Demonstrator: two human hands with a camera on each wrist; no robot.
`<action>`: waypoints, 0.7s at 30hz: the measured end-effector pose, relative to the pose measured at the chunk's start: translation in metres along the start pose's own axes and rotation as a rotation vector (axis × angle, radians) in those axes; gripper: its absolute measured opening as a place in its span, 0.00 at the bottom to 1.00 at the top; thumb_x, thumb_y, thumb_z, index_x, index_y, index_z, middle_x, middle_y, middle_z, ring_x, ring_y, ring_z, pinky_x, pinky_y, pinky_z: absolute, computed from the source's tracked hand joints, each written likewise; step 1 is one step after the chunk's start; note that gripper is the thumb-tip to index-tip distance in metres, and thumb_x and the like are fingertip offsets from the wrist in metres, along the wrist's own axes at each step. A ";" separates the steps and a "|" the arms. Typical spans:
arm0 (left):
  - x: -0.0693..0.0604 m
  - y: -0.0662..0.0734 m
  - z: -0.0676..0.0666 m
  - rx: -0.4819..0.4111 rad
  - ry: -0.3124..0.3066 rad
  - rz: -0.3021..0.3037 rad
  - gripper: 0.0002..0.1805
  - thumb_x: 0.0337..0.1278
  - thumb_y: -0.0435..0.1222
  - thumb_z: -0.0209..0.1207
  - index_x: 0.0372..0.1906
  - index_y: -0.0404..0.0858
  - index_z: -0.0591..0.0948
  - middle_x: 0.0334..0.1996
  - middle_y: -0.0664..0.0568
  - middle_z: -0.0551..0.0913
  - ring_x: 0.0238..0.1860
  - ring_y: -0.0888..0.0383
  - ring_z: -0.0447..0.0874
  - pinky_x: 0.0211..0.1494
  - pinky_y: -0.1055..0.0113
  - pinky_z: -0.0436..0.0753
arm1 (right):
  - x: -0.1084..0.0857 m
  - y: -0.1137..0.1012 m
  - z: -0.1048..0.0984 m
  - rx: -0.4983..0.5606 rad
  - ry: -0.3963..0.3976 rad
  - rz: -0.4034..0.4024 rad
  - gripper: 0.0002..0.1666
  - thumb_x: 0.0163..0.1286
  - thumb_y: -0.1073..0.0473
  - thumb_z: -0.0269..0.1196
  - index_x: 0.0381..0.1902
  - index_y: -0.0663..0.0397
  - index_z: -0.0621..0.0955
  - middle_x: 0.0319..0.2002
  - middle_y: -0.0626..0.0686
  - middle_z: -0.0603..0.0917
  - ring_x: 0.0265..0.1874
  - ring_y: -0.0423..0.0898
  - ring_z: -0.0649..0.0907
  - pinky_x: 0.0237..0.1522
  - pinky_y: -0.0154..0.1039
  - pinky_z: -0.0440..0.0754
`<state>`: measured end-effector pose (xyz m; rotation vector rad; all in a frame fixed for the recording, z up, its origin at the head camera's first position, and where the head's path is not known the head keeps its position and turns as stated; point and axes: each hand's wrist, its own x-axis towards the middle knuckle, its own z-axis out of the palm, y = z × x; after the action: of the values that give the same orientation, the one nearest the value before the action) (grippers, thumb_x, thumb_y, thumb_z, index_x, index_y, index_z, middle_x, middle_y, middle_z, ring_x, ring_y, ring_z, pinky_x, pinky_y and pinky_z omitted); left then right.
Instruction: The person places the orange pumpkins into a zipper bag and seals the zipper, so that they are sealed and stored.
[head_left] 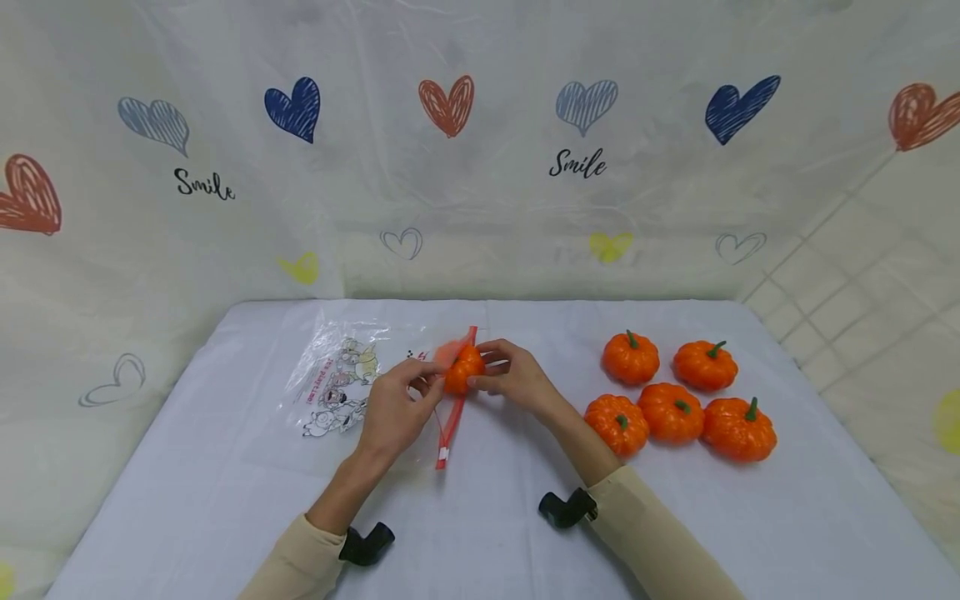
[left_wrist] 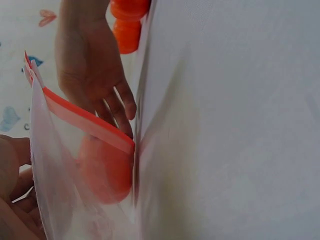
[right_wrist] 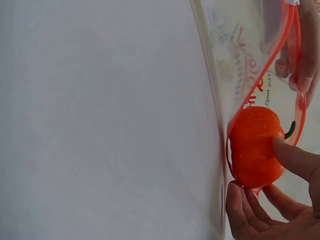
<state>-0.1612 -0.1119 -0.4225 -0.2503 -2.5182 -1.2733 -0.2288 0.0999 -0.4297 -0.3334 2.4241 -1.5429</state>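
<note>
A clear zip bag [head_left: 345,383] with printed cartoon animals lies on the table, its orange-red zip edge [head_left: 450,433] facing right. My left hand [head_left: 397,408] pinches the upper edge of the bag's mouth, which stands parted in the right wrist view. At that mouth sits a small orange toy pumpkin [right_wrist: 255,147] with a green stem. The thumb of my right hand [head_left: 517,375] rests on the pumpkin's side and its fingers lie behind and below. Through the clear film in the left wrist view, the pumpkin [left_wrist: 105,172] shows partly inside the bag.
On the right of the white-covered table [head_left: 487,533] stand several more toy pumpkins [head_left: 671,412], close together beyond my right forearm. A pale curtain [head_left: 510,192] with printed hearts hangs behind the table. Black devices [head_left: 367,546] are strapped at both wrists.
</note>
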 end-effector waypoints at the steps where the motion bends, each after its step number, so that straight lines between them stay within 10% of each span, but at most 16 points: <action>1: 0.000 0.000 0.000 -0.002 0.002 0.006 0.10 0.66 0.36 0.67 0.49 0.42 0.90 0.36 0.52 0.88 0.38 0.59 0.81 0.38 0.75 0.82 | 0.000 0.000 0.000 -0.003 0.003 -0.002 0.33 0.67 0.58 0.73 0.68 0.54 0.76 0.61 0.62 0.83 0.56 0.57 0.87 0.49 0.45 0.90; 21: -0.001 0.000 0.003 -0.025 -0.004 0.009 0.10 0.65 0.35 0.68 0.48 0.41 0.90 0.35 0.53 0.88 0.37 0.59 0.81 0.37 0.75 0.82 | 0.002 -0.001 0.006 -0.031 0.054 0.027 0.33 0.68 0.59 0.72 0.70 0.53 0.76 0.59 0.62 0.84 0.52 0.56 0.88 0.46 0.44 0.90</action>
<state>-0.1604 -0.1096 -0.4242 -0.2701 -2.5029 -1.3020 -0.2287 0.0939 -0.4315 -0.2678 2.4849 -1.5238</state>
